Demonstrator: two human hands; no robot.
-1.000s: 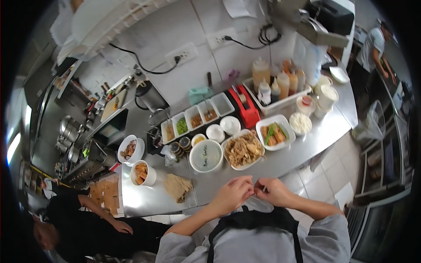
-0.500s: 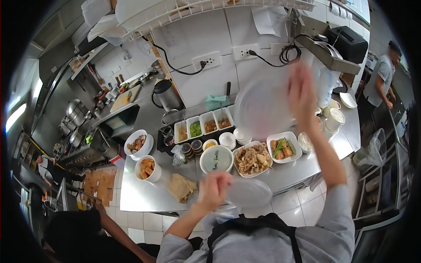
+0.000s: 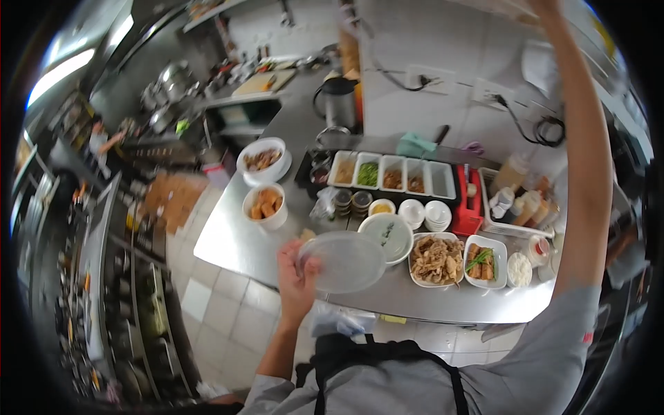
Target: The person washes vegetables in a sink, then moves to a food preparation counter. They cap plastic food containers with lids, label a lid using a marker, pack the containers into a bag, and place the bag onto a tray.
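Note:
My left hand (image 3: 297, 277) grips a round translucent plastic lid (image 3: 346, 263) by its left edge, thumb on top, above the front edge of the counter. Just behind that lid stands a round white tub (image 3: 387, 238) with dark handwriting on its pale top. My right arm is stretched up to the top right, and only part of my right hand (image 3: 545, 5) shows at the frame edge, its fingers out of sight. To the tub's right sit a white dish of brown shredded food (image 3: 436, 259) and a white dish of browned pieces with green stalks (image 3: 482, 264).
Behind are white topping containers (image 3: 440, 181), a red device (image 3: 467, 204) and a bin of squeeze bottles (image 3: 515, 200). Stacked small white cups (image 3: 437, 216) stand mid-counter. Two tubs of food (image 3: 265, 207) are at left. A steel jug (image 3: 339, 104) stands behind. A person (image 3: 100, 145) is far left.
My right hand has risen to the top edge, and the large translucent disc is no longer in front of the wall. The lid in my left hand has come up over the counter. The view has turned left.

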